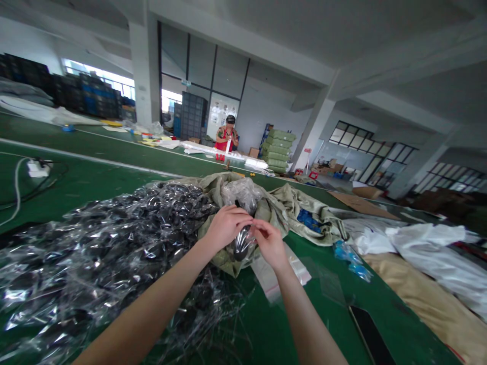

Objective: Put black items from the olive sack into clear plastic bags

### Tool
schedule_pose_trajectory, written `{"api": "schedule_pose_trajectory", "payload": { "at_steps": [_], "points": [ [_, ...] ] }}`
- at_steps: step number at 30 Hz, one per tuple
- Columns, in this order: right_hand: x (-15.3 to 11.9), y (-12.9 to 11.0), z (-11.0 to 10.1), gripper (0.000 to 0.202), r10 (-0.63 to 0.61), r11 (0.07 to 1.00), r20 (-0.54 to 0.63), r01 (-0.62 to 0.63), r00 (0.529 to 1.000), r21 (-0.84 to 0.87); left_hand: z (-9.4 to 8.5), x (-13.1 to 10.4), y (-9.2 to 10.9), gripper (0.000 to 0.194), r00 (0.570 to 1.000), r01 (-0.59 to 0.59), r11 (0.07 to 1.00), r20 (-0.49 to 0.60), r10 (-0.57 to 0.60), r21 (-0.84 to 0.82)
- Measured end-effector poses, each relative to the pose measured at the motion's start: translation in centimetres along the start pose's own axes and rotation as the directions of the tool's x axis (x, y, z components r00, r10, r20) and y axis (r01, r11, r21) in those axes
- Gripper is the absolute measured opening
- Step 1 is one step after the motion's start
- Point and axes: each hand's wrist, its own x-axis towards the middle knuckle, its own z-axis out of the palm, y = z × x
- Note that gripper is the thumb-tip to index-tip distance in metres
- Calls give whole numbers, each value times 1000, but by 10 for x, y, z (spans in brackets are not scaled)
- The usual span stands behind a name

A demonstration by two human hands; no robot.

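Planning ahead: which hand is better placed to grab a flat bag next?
Right, I judge: the right hand is nearer the flat bags, while the left hand is nearer the pile. Both are at the wrapped item.

Both forearms bare, no sleeves in view; left hand (227,226) and right hand (269,243) ungloved; no watch, bracelet or other band seen on either wrist; fingers slim, nails too small to make out.

Table (304,314), green; sack (272,210), drab green; left of sack, wrapped items (152,213), apparently black; right, pouches (348,253), blue.
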Motion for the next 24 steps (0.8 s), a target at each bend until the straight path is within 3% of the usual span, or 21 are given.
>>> {"api": "schedule_pose_trajectory", "payload": {
  "at_steps": [5,8,15,24],
  "points": [
    [-2,0,-4,15,-123,983,52,128,991,-132,-3,0,1,16,998,62,963,0,-64,-261],
    [-4,-1,-5,15,-133,977,79,144,988,-157,-2,0,1,15,994,106,932,21,-106,-348],
    [-8,-1,-6,17,-116,977,65,125,991,-174,4,0,2,17,983,178,919,31,-179,-353],
    [-9,-1,-9,18,-94,981,34,98,995,-169,19,0,3,16,958,195,930,-144,-249,-312]
  ]
}}
